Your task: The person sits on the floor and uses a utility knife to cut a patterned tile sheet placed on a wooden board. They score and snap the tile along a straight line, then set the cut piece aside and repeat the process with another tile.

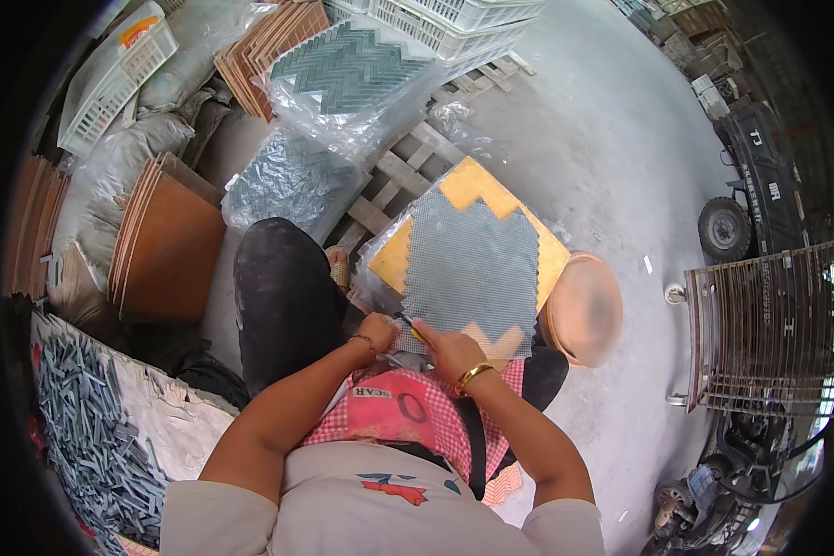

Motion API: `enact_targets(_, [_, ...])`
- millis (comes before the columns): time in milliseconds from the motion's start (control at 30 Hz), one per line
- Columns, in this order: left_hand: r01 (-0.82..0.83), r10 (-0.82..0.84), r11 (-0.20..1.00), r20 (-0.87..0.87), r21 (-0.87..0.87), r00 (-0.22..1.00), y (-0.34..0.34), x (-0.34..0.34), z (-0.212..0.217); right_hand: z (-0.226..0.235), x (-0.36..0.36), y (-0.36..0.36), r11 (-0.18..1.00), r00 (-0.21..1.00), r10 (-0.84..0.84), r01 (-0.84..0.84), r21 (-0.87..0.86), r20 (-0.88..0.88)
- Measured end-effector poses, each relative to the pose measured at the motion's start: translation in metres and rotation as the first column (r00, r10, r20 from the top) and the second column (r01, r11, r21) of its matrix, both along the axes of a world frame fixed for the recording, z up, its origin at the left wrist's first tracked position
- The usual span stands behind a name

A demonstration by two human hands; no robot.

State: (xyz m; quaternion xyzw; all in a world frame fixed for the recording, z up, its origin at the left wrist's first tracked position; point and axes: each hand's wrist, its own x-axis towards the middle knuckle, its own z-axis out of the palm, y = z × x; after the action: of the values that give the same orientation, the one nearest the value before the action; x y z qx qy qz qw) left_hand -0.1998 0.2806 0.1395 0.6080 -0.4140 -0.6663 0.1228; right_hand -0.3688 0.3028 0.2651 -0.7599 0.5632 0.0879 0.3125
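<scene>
A grey mesh-backed tile sheet (473, 264) with stepped, zigzag edges lies on a yellow board (549, 246) in front of me. At the sheet's near left corner my left hand (377, 332) is closed; what its fingers pinch is too small to make out. My right hand (454, 352) is closed around a slim black-and-yellow tool (410, 324), like a utility knife. The tool's dark end points toward my left hand, by the sheet's near edge. Pale stepped patches of the board (496, 343) show at the near side.
Stacked green herringbone tile sheets (347, 69) and a plastic-wrapped stack (292, 185) stand ahead. Brown boards (167, 241) lean at left. Loose tile strips (88, 426) fill the lower left. A round terracotta-coloured tub (588, 310) sits at right, with a metal-railed cart (764, 329) beyond.
</scene>
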Motion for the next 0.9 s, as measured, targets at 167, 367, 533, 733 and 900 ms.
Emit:
enact_targets(167, [-0.012, 0.05, 0.914, 0.083, -0.406, 0.995, -0.008, -0.002, 0.019, 0.008, -0.028, -0.004, 0.986, 0.933, -0.144, 0.164, -0.032, 0.331])
enact_targets(367, [0.496, -0.181, 0.698, 0.542, -0.517, 0.82, -0.076, -0.021, 0.038, 0.016, -0.04, -0.016, 0.876, 0.817, -0.413, 0.477, -0.068, 0.403])
enact_targets(533, [0.522, -0.103, 0.673, 0.632, -0.525, 0.768, -0.096, -0.025, 0.051, 0.002, -0.025, -0.029, 0.822, 0.809, -0.381, 0.518, -0.236, 0.447])
enact_targets(733, [0.304, 0.047, 0.609, 0.416, -0.732, 0.908, -0.089, -0.022, 0.05, -0.018, -0.023, -0.03, 0.797, 0.801, -0.414, 0.549, -0.254, 0.431])
enact_targets(900, [0.215, 0.159, 0.541, 0.35, -0.813, 0.923, -0.083, -0.021, 0.043, -0.036, -0.021, -0.029, 0.829, 0.84, -0.383, 0.496, -0.259, 0.384])
